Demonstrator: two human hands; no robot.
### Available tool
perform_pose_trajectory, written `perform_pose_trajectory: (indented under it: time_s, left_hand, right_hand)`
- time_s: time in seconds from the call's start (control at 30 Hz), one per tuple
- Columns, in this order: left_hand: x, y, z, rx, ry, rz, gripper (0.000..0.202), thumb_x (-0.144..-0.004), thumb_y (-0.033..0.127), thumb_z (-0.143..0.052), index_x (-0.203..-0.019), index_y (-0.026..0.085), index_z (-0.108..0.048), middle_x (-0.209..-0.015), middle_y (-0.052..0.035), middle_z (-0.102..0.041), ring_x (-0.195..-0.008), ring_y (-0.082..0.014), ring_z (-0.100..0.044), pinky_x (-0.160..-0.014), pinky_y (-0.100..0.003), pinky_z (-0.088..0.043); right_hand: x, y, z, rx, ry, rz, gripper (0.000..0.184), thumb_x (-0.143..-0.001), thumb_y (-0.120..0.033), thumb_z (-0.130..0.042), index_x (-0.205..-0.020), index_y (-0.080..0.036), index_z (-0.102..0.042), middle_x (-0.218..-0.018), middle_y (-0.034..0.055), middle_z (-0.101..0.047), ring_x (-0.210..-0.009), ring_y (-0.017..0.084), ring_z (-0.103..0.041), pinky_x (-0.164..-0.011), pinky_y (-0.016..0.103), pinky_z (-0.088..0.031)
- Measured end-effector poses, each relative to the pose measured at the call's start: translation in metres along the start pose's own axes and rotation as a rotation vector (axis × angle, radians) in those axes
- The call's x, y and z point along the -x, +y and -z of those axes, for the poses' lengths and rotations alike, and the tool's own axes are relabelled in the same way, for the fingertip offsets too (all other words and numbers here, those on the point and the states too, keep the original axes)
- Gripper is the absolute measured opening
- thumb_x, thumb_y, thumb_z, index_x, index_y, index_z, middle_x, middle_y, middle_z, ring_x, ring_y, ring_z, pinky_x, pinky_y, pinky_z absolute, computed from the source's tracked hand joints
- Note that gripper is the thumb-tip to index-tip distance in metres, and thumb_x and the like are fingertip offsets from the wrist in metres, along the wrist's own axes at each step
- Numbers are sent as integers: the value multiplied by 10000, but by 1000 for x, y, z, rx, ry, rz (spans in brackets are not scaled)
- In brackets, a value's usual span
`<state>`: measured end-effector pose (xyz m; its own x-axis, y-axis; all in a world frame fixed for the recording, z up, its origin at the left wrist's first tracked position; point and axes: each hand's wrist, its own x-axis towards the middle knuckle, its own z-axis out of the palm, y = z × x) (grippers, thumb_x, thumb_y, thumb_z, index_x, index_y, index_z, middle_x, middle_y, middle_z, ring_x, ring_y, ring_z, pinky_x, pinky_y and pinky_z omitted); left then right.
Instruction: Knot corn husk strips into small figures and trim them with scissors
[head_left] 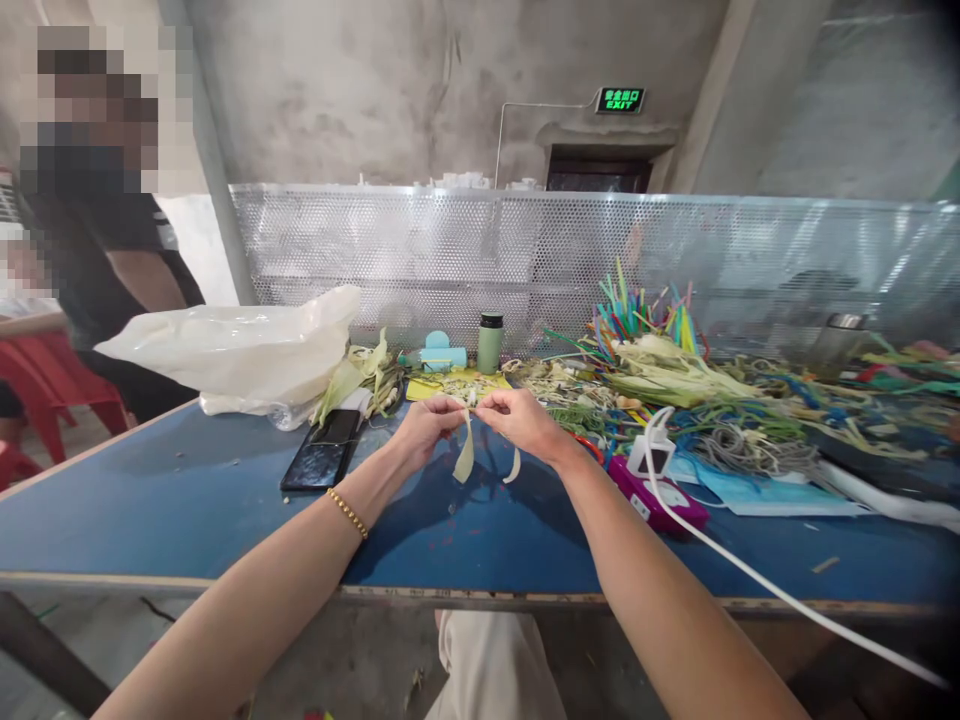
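Above the blue table, my left hand (427, 425) and my right hand (523, 418) meet close together, both with fingers pinched. Between them dangles a pale corn husk strip (465, 452), its wide end hanging from my left fingertips. A narrower, curled husk strip (514, 467) hangs below my right hand. How the pieces join at the fingertips is too small to make out. Just behind the hands lies a yellow sheet (424, 385) covered with small husk scraps. Left of my left hand rests a black phone (321, 452), beside a bundle of dried husks (367, 375).
A large plastic bag (247, 345) sits at the left. Behind stand a green bottle (490, 345) and a perforated metal screen (390, 240). To the right are coloured stems (645, 320), tangled cords (727, 445), and a purple power strip (660, 500) with a white cable. A person (97, 240) stands left.
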<state>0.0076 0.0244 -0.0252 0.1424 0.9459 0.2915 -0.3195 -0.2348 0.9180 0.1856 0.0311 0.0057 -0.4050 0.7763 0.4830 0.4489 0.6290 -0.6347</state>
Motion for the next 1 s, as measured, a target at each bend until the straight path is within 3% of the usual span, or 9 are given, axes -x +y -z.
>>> perform_pose_trajectory:
  time_s: [0.33,0.53,0.6,0.7,0.8,0.9,1.0]
  left_hand:
    - [-3,3,1,129,89,-26,187,-533,144,-806,-579,130,-626,-597,15,-559,-525,-64,-438,-525,-212,-314]
    - [-3,13,6,208,114,-46,200,-547,136,-808,-595,131,-614,-654,12,-581,-555,-67,-460,-544,-215,-338]
    - [-3,15,7,216,123,-48,204,-543,134,-809,-599,133,-613,-654,14,-581,-559,-67,-461,-542,-216,-338]
    - [-3,17,7,215,147,-37,220,-525,139,-816,-604,138,-611,-658,16,-583,-556,-68,-460,-536,-218,-337]
    - [-4,16,7,176,202,-50,227,-512,168,-820,-615,146,-619,-661,16,-587,-548,-71,-459,-514,-220,-317]
    - [-4,13,4,57,256,-136,187,-530,200,-800,-609,149,-638,-652,16,-591,-533,-67,-443,-501,-222,-304]
    - [-3,10,0,-76,268,-204,115,-571,206,-756,-610,151,-663,-574,25,-558,-513,-70,-416,-502,-225,-302]
  right_hand:
    - [4,-9,4,-31,-36,-73,225,-828,-328,-546,-669,-169,-544,-543,-23,-523,-513,101,-464,-519,222,-348]
    - [2,6,9,-37,-31,-150,287,-833,-367,-558,-619,-192,-481,-484,-47,-454,-439,93,-402,-460,222,-287]
    - [1,14,12,54,-12,-214,259,-826,-311,-555,-605,-187,-499,-491,-31,-486,-438,101,-429,-471,229,-302]
    - [1,22,19,381,-14,-349,248,-777,-200,-580,-538,-173,-524,-527,25,-558,-498,131,-515,-522,246,-334]
    - [2,20,24,685,117,-443,162,-738,-120,-583,-583,-166,-592,-663,98,-654,-656,196,-623,-609,276,-381]
    - [2,8,19,545,254,-241,119,-792,-153,-554,-723,-173,-648,-766,97,-697,-721,197,-644,-660,279,-416]
    - [0,-7,3,133,163,-35,215,-868,-307,-532,-739,-170,-636,-682,41,-673,-557,141,-585,-580,248,-416]
